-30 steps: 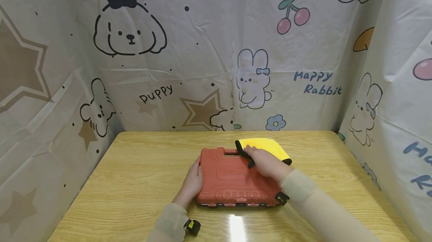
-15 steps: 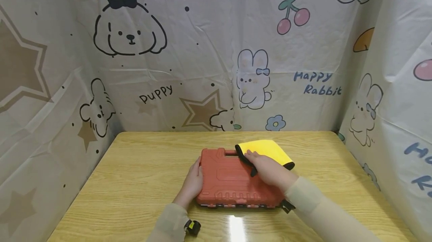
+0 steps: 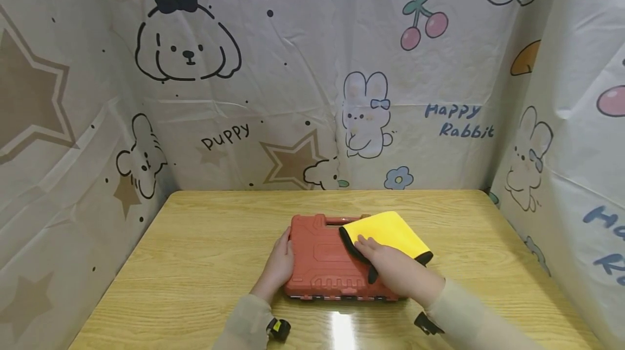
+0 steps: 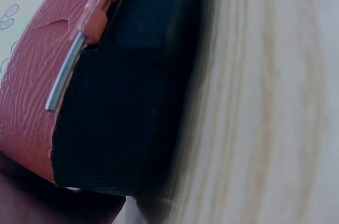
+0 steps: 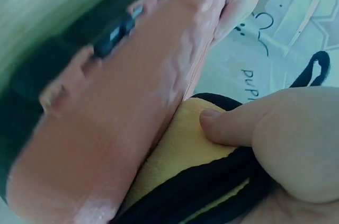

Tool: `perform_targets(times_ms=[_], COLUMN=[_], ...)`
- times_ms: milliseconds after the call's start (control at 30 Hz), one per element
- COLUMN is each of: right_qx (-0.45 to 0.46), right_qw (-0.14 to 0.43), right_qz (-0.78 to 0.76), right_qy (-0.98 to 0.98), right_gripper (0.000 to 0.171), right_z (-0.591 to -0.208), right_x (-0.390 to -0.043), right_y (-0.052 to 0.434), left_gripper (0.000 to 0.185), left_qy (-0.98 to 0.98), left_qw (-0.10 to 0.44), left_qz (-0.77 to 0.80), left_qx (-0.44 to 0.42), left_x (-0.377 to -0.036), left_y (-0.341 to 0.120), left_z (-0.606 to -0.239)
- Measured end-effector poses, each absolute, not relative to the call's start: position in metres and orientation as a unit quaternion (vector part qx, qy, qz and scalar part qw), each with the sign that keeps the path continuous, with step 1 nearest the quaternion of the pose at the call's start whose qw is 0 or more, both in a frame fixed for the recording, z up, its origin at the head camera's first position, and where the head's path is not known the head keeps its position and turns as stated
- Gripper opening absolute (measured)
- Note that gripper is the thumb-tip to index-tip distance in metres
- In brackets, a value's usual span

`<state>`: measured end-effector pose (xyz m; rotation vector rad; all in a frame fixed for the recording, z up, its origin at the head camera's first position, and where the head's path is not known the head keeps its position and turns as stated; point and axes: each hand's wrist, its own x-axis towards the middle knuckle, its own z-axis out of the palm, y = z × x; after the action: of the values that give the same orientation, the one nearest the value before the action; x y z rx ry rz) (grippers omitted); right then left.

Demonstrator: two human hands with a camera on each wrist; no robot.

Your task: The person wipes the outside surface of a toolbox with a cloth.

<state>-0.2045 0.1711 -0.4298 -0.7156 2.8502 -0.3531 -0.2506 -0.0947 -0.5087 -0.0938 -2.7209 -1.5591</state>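
A red plastic tool case (image 3: 317,255) with a dark underside (image 4: 132,91) lies on the wooden table, its carrying handle at the far side. My left hand (image 3: 280,263) grips its left edge, with the case between thumb and fingers in the left wrist view. A yellow cloth (image 3: 393,233) with black edging covers the right part of the lid. On top of it my right hand (image 3: 397,271) presses, fingers fairly straight. The right wrist view has the thumb (image 5: 225,128) lying on the folded cloth against the case; the palm's underside is hidden.
Wooden tabletop (image 3: 205,252) surrounds the case on all sides. A patterned fabric sheet (image 3: 273,68) with cartoon animals hangs behind the table and along both sides. Each wrist carries a small black strap device (image 3: 278,328).
My right hand and the yellow cloth have slid toward me and slightly right over the lid, uncovering more of the handle. The left hand and case have stayed put.
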Motion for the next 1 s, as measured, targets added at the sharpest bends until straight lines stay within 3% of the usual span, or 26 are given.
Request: perform_targets(times_ms=[133,367,567,833,1000], right_qx=[-0.262,-0.302,-0.309,-0.276,-0.274], right_qw=[0.086,0.068,0.075,0.126,0.138], right_qz=[-0.103,-0.099,-0.104,-0.126,-0.149], right_qy=[0.956,0.946,0.942,0.945,0.94], right_gripper=[0.074,0.065,0.069,0.073,0.087], right_z=[-0.429,-0.43,-0.432,-0.434,-0.435], right_x=[-0.193,-0.172,-0.156,-0.147,-0.144], right_y=[0.173,0.177,0.182,0.188,0.192], left_gripper=[0.05,0.05,0.049,0.049,0.05], left_qy=[-0.869,-0.866,-0.866,-0.867,-0.867], left_qw=[0.003,-0.001,0.0,0.005,0.004], left_qz=[-0.495,-0.5,-0.499,-0.498,-0.498], left_qx=[-0.029,-0.032,-0.031,-0.029,-0.029], left_x=[-0.25,-0.25,-0.25,-0.248,-0.248], left_y=[-0.095,-0.096,-0.095,-0.093,-0.092], left_z=[-0.508,-0.508,-0.509,-0.508,-0.508])
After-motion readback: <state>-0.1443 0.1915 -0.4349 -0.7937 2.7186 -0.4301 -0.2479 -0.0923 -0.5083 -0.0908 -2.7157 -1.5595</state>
